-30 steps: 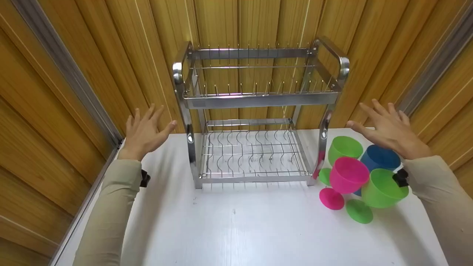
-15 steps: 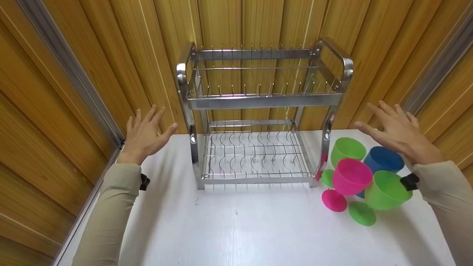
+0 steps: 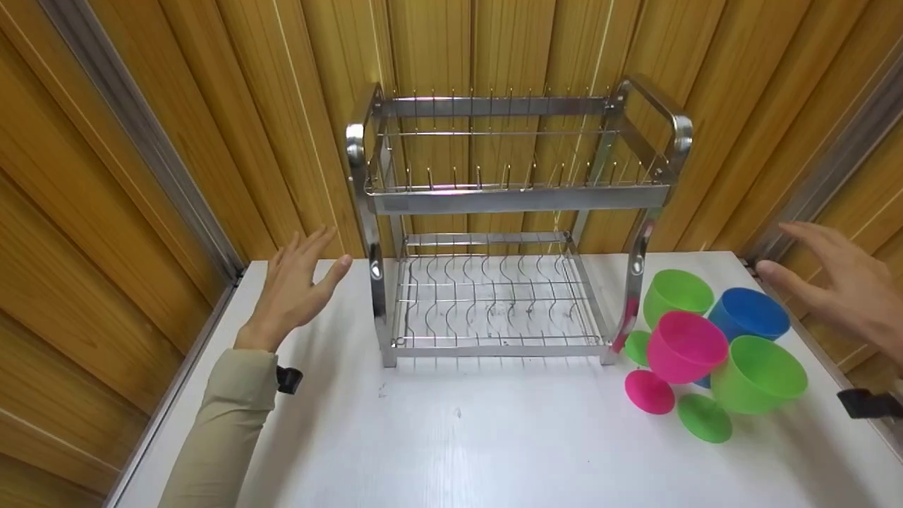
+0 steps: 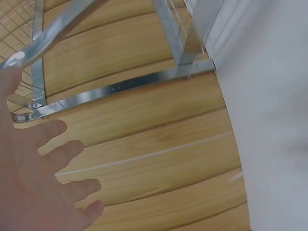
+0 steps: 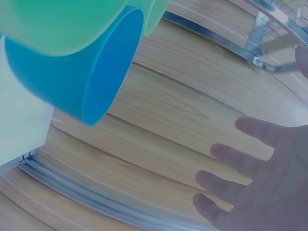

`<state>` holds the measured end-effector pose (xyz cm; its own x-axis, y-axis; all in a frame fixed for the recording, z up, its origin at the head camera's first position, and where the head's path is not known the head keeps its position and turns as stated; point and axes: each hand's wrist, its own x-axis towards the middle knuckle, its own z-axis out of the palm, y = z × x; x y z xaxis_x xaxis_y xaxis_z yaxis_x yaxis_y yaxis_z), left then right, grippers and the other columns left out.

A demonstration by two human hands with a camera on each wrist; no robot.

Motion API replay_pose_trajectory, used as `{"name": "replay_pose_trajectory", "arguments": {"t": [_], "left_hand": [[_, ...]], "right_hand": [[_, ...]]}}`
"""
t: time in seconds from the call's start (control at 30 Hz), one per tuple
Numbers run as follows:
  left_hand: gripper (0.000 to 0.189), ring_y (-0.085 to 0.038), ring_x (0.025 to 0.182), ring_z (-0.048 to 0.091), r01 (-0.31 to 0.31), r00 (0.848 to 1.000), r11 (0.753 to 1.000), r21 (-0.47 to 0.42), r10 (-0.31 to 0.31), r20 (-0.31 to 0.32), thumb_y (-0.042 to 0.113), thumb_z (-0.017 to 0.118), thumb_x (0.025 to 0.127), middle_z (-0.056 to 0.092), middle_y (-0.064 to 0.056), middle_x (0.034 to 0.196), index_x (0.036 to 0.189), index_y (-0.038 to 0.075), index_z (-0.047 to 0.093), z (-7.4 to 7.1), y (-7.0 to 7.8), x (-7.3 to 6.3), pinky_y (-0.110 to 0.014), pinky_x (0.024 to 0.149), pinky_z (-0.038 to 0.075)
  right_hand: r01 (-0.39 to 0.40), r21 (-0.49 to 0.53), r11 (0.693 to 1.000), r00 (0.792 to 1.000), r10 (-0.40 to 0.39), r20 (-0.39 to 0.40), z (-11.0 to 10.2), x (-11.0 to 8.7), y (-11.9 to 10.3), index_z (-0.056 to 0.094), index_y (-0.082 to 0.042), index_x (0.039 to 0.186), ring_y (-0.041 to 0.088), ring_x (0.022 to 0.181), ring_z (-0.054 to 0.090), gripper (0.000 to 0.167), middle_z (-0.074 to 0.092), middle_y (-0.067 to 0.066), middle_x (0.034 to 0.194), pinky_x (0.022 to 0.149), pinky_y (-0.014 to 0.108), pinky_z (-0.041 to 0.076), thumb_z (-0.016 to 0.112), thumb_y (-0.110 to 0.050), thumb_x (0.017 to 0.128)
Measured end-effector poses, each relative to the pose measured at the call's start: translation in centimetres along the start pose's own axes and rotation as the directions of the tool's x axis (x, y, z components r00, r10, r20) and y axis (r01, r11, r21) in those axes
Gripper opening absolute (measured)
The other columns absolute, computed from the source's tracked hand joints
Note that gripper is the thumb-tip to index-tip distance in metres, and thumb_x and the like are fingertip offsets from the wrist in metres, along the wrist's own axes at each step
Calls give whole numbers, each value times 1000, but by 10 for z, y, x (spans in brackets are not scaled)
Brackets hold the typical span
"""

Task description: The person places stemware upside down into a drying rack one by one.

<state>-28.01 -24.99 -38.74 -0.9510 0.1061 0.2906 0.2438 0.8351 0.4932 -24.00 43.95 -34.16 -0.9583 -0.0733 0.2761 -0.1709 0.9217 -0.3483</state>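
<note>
My left hand (image 3: 293, 293) hovers over the table left of a two-tier metal dish rack (image 3: 501, 349), its fingers straight and holding nothing. On the far right, my right hand (image 3: 843, 286) is held in the air beside a group of stemmed plastic goblets, also with nothing in it. The group has a pink goblet (image 3: 686, 349), a blue goblet (image 3: 751, 314), a green goblet (image 3: 758, 374) in front and another green goblet (image 3: 674, 293) behind. In the right wrist view the spread fingers are apart from the blue goblet (image 5: 62, 72).
The white table (image 3: 423, 451) backs onto a wood-look panel wall (image 3: 296, 141), with similar panels at both sides. The rack's upper tier (image 3: 522, 200) has upright wire prongs, and its lower tier (image 3: 494, 296) has wavy wires.
My right hand has moved right and slightly down, away from the goblets. My left hand has dropped a little. The whole view has shifted slightly, and the goblets stay in place.
</note>
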Motion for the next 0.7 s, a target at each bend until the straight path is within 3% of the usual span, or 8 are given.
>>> {"name": "replay_pose_trajectory", "arguments": {"t": [0.1, 0.2, 0.4, 0.47, 0.5, 0.57, 0.63, 0.7], "left_hand": [[70, -44, 165, 15, -21, 999, 994, -109, 18, -28, 57, 47, 110, 33, -13, 174, 167, 17, 37, 12, 0, -10, -69, 132, 6], [67, -40, 163, 24, -42, 998, 976, -213, 30, -61, 49, 52, 111, 35, -13, 173, 167, 15, 37, 25, 2, -20, -66, 133, 13], [67, -36, 161, 32, -33, 998, 950, -311, 13, -67, 41, 60, 110, 38, -11, 172, 166, 12, 37, 53, 11, -35, -58, 133, 24], [67, -38, 158, 37, -34, 997, 942, -335, 10, -73, 38, 62, 109, 40, -12, 171, 165, 12, 39, 62, 14, -38, -59, 131, 30], [66, -40, 157, 39, -38, 997, 934, -356, 9, -81, 37, 64, 108, 41, -12, 170, 165, 12, 41, 66, 15, -39, -60, 129, 33], [64, -43, 151, 46, -48, 994, 915, -400, 6, -106, 32, 67, 107, 45, -13, 168, 163, 11, 44, 73, 17, -42, -61, 124, 40], [63, -44, 146, 53, -59, 992, 895, -442, 1, -129, 28, 69, 106, 48, -14, 165, 162, 11, 45, 79, 18, -45, -60, 119, 47], [62, -44, 141, 58, -66, 989, 877, -475, -6, -147, 23, 70, 105, 51, -16, 162, 161, 10, 47, 85, 18, -47, -59, 116, 51]], "right_hand": [[-5, 34, 999, 1000, 6, -29, 2, -17, 8, 26, 2, 165, 69, 150, 17, 80, 19, 41, 168, 110, 93, 12, 58, -42, 106], [-8, 80, 997, 998, 13, -63, 6, -31, 14, 27, 4, 164, 68, 151, 16, 76, 21, 42, 166, 113, 91, 9, 58, -36, 107], [-35, 167, 985, 984, 63, -166, 17, -60, 21, 32, 6, 162, 71, 146, 25, 68, 28, 44, 162, 117, 89, 13, 58, -28, 109], [-37, 184, 982, 975, 76, -207, 23, -70, 25, 34, 5, 161, 68, 147, 28, 64, 30, 42, 163, 130, 72, 16, 56, -25, 110], [-40, 201, 979, 971, 86, -224, 26, -75, 26, 34, 5, 162, 61, 152, 28, 63, 31, 41, 163, 135, 58, 16, 56, -23, 110], [-32, 220, 975, 961, 90, -260, 32, -83, 32, 36, 3, 162, 31, 161, 30, 61, 33, 33, 167, 132, 31, 16, 56, -21, 110], [-15, 262, 965, 954, 92, -285, 38, -90, 37, 37, 3, 161, 1, 155, 31, 59, 36, 20, 171, 119, 11, 14, 56, -18, 110], [-19, 287, 958, 953, 104, -285, 44, -97, 41, 36, 2, 162, -20, 140, 28, 59, 36, 5, 172, 115, 3, 15, 55, -18, 111]]}}
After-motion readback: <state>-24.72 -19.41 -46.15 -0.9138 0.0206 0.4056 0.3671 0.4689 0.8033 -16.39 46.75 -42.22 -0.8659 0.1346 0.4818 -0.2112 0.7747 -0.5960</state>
